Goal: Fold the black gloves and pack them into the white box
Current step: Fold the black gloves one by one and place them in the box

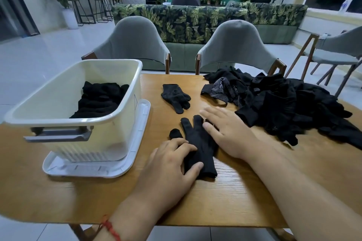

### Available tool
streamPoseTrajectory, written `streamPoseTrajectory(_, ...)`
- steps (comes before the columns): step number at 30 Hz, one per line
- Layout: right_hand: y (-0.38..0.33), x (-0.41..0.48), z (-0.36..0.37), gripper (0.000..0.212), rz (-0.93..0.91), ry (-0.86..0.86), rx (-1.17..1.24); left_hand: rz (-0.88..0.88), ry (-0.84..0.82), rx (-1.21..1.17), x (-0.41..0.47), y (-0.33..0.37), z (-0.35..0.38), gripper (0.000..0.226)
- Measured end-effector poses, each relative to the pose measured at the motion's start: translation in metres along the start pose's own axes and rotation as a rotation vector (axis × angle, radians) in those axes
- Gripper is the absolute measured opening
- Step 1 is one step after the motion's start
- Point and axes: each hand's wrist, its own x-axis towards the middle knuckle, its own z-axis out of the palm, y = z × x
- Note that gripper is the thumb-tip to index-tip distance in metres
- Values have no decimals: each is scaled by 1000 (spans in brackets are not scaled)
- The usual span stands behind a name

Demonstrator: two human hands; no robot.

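1. Black glove [199, 143] lies flat on the table [244, 191], fingers pointing away, just right of the white box [82, 143].
2. Left hand [168, 168]: relaxed fingers pressing the cuff end, no grip. Right hand [227, 133]: flat and spread, touching the glove's finger side.
3. Risk: nothing pinches the knit, so a fold may skew or spring open.
4. Risk: the right hand is near the unsorted pile [284, 103]; a sweep could drag strays in.
5. Risk: a sloppy drop could disturb the folded gloves [101, 98] in the box.

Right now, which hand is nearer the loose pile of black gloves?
Right. The right hand lies flat just left of the pile; the left hand presses the glove, farther off toward the white box.
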Motion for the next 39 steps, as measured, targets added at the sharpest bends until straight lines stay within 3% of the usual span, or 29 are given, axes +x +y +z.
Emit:
streamPoseTrajectory(5,-21,2,-2,43,-340,-170,102,-11,-1,-21,1,1,-1,44)
streamPoseTrajectory(11,-19,34,0,59,-220,-385,-30,-10,-17,-9,2,1,0,42)
streamPoseTrajectory(13,-16,37,1,60,-146,-294,-23,-5,-20,-18,1,0,0,42)
streamPoseTrajectory(17,-10,15,-1,41,-61,103,160,-40,6,-196,3,-5,-8,29)
streamPoseTrajectory(19,-6,-2,-2,32,-43,172,269,-64,30,-237,3,-9,-10,24)
streamPoseTrajectory(23,-15,-42,-13,24,9,218,465,-62,46,-205,1,-8,-11,24)
streamPoseTrajectory(26,-30,-71,-25,18,-74,156,491,-74,18,-194,-2,-6,-12,30)
streamPoseTrajectory(30,-36,-88,-28,19,-190,2,385,-67,-18,-209,-3,-9,-13,37)
streamPoseTrajectory(39,-37,-82,-19,10,-254,98,349,-2,-14,-178,0,-11,-9,38)
